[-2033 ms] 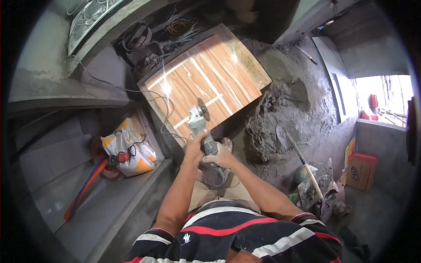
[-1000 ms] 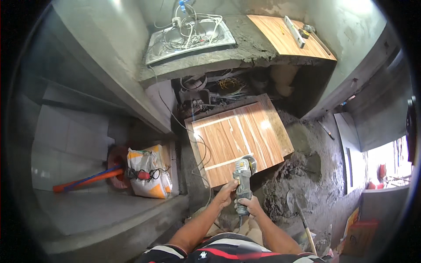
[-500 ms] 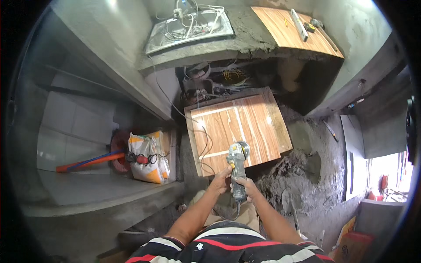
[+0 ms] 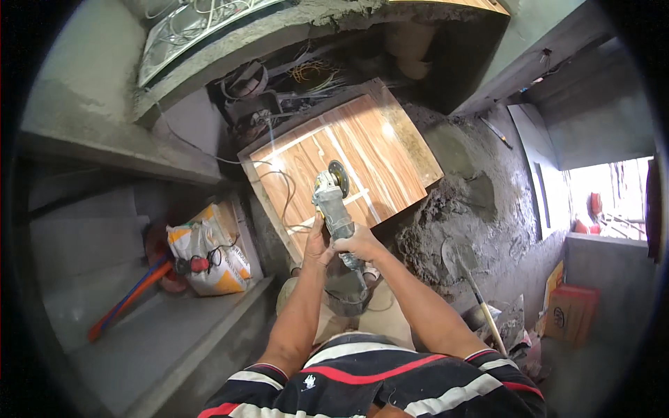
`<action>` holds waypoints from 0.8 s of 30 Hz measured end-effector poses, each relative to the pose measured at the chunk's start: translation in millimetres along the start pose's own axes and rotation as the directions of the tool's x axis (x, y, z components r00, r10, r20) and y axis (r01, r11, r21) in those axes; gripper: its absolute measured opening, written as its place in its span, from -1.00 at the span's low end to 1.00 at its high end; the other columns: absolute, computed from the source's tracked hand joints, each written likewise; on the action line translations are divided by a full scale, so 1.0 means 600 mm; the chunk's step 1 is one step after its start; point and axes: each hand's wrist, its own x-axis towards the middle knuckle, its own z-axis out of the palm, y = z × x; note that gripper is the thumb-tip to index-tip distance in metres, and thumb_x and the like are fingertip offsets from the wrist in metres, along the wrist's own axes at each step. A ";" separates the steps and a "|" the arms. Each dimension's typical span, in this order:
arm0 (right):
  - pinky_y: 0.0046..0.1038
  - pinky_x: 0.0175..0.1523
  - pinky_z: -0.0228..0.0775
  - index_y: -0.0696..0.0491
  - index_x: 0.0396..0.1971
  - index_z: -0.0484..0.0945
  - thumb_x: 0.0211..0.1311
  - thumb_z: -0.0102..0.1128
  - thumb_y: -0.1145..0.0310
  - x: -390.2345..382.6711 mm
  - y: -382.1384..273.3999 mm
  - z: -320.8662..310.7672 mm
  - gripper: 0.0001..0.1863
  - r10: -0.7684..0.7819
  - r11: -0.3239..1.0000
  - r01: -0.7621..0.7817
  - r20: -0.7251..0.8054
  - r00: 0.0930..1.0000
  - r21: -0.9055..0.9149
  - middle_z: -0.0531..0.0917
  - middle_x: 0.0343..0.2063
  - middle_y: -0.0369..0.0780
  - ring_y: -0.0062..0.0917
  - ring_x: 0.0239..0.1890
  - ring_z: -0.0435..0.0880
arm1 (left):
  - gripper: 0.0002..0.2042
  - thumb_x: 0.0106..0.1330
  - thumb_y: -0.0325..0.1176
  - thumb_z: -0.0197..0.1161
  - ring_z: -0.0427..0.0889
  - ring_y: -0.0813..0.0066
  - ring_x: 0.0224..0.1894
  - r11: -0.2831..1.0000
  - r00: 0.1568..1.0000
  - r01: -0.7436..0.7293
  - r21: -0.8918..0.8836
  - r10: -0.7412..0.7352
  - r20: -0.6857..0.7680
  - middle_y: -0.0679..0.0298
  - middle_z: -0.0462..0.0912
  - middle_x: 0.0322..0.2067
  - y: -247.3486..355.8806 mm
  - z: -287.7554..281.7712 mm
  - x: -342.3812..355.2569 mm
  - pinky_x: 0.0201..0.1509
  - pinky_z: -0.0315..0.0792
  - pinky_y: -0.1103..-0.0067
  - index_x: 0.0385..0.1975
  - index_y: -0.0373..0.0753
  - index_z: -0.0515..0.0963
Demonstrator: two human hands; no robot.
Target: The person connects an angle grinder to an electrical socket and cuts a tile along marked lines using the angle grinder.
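Angle grinder (image 4: pixel 337 216) fills both grips: left hand (image 4: pixel 318 245) and right hand (image 4: pixel 361 244) close around its body, its disc (image 4: pixel 339 178) above the wood-patterned panel (image 4: pixel 380 164).

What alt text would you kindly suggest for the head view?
The left hand and right hand hold a grinder, its disc seen against a wood-grain panel. A shovel and grey mortar lie to the right, a sack to the left.

Unfinished kitchen: 1 sink (image 4: pixel 162 56), mortar (image 4: pixel 433 230)
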 end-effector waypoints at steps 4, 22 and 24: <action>-0.31 0.14 0.54 0.28 0.06 0.59 -0.07 0.47 0.14 0.108 -0.005 0.023 -0.30 -0.069 0.968 0.027 -0.162 0.984 -0.249 0.75 -0.08 0.11 -0.18 0.02 0.77 | -0.42 0.66 0.02 0.00 0.64 0.03 0.23 0.999 0.998 -0.030 -0.035 0.032 0.048 -0.05 0.62 0.24 0.028 -0.043 0.097 0.38 0.51 0.18 0.40 -0.36 0.38; -0.23 0.22 0.54 0.10 0.61 0.08 -0.16 0.41 0.17 0.423 0.102 -0.037 0.21 -0.214 0.870 0.136 -0.116 0.970 -0.474 0.71 0.04 0.19 -0.02 0.10 0.74 | -0.52 0.68 -0.03 -0.03 0.72 0.08 0.08 0.940 0.941 -0.329 -0.087 0.334 0.053 0.01 0.71 0.09 0.014 -0.272 0.407 0.24 0.60 0.21 0.27 -0.33 0.50; -0.23 0.35 0.47 0.31 0.45 0.31 -0.11 0.44 0.08 0.421 0.078 -0.042 0.07 -0.131 0.874 0.070 -0.095 0.987 -0.482 0.55 0.25 0.26 -0.01 0.30 0.60 | -0.51 0.68 -0.02 -0.05 0.73 0.07 0.07 0.941 0.942 -0.325 -0.098 0.331 0.054 0.00 0.71 0.08 0.016 -0.267 0.421 0.24 0.61 0.21 0.27 -0.34 0.50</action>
